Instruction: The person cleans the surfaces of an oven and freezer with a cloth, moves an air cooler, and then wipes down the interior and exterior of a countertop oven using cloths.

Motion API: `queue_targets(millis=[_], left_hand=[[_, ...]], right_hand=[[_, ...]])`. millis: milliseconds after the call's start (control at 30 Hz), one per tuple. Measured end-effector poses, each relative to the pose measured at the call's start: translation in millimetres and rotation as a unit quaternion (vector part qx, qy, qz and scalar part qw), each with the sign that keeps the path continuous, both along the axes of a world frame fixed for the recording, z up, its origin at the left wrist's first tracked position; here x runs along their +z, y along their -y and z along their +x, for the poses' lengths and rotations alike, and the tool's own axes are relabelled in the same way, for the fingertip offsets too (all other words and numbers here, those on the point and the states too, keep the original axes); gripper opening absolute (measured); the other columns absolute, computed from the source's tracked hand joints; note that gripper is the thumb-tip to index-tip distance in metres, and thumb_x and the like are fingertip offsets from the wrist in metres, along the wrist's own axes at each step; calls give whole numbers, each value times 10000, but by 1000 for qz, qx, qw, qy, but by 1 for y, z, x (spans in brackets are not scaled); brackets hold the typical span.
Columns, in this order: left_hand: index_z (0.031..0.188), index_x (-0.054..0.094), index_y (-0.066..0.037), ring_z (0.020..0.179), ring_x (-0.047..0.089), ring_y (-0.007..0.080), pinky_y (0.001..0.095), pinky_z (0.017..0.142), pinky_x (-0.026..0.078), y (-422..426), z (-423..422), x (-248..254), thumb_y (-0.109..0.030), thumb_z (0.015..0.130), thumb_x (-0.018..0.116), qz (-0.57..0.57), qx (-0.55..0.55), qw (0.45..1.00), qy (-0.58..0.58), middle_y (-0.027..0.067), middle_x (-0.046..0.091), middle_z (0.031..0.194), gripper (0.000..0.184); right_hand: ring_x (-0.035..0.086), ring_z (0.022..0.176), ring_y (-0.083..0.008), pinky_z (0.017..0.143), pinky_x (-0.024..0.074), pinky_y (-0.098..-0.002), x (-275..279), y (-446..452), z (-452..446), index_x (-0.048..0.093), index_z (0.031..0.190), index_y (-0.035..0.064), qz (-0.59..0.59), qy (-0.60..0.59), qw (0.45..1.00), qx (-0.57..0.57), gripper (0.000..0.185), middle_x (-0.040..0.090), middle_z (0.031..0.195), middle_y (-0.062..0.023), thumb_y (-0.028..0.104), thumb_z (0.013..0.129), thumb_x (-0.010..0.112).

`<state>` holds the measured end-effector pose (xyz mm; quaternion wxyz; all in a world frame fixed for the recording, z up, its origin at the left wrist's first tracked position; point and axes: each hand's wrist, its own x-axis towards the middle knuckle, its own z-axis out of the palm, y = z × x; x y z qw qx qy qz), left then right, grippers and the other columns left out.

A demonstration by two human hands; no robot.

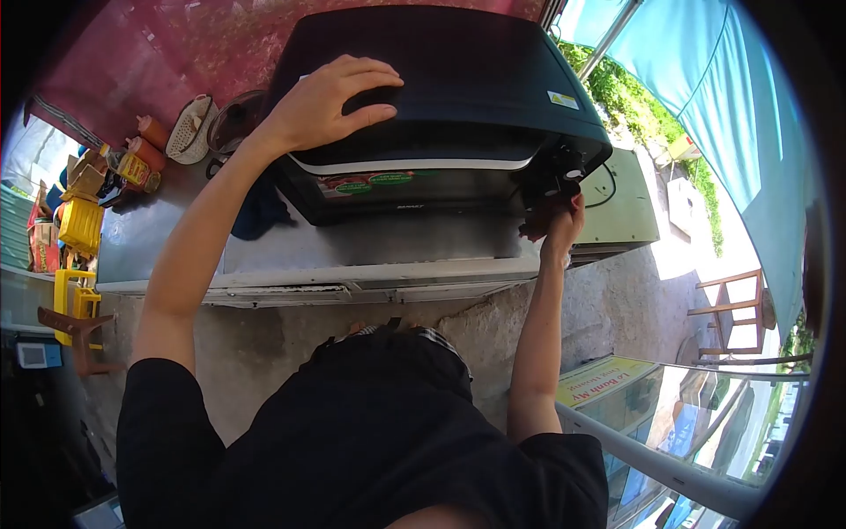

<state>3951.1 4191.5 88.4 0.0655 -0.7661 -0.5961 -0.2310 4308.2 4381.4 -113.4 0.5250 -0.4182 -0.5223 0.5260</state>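
Observation:
A large black oven (441, 62) with a glass front and a pale handle bar stands on a metal counter (388, 245). On the left part of its top rests my left hand (339, 101), fingers spread, holding nothing. My right hand (564, 225) is at the oven's lower right corner, just below the control knobs (571, 167), with its fingers closed round a dark red cloth (538, 220). A dark blue cloth (260, 210) lies on the counter by the oven's left side.
Sauce bottles (145, 152), a white basket (189, 132) and a glass lid (236, 119) stand at the counter's left. A pale green cabinet (621, 203) is right of the oven. A glass display case (652, 423) stands at lower right, a wooden stool (736, 304) beyond.

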Motion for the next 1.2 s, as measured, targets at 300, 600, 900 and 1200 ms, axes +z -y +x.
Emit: queue_targets(millis=[300, 600, 900, 1200], left_hand=[[1233, 625, -106, 1180, 543, 274, 392, 1037, 418, -2, -2, -2, -276, 908, 659, 8, -3, 1000, -20, 63, 591, 1287, 368], [1253, 614, -124, 1207, 539, 283, 407, 1041, 419, -4, 0, 3, -269, 914, 643, 7, 0, 999, -47, 77, 585, 1307, 370], [1177, 667, -116, 1135, 586, 259, 378, 970, 480, 5, 4, -4, -297, 892, 675, 51, 49, 997, -29, 50, 643, 1229, 338], [1063, 705, -104, 1051, 615, 244, 369, 907, 516, -1, 3, -7, -403, 878, 673, 81, 67, 993, -45, 31, 676, 1133, 353]], right_hand=[[613, 1022, -261, 900, 524, -409, -83, 24, -14, 509, 1263, 42, -203, -258, 945, -15, 544, 607, 1142, -111, -68, 732, 463], [442, 1218, -273, 994, 429, -363, -95, 136, -174, 198, 1447, 56, -82, -13, 995, -58, 768, 294, 1367, -132, -73, 765, 527], [584, 1034, -177, 839, 494, -286, -29, 213, -191, 506, 1102, 45, -328, -209, 898, 206, 310, 598, 1058, -50, -64, 812, 519], [599, 964, -310, 804, 515, -389, -56, 121, -159, 373, 1254, -109, -261, -26, 964, -35, 444, 465, 1285, -266, 2, 842, 494]])
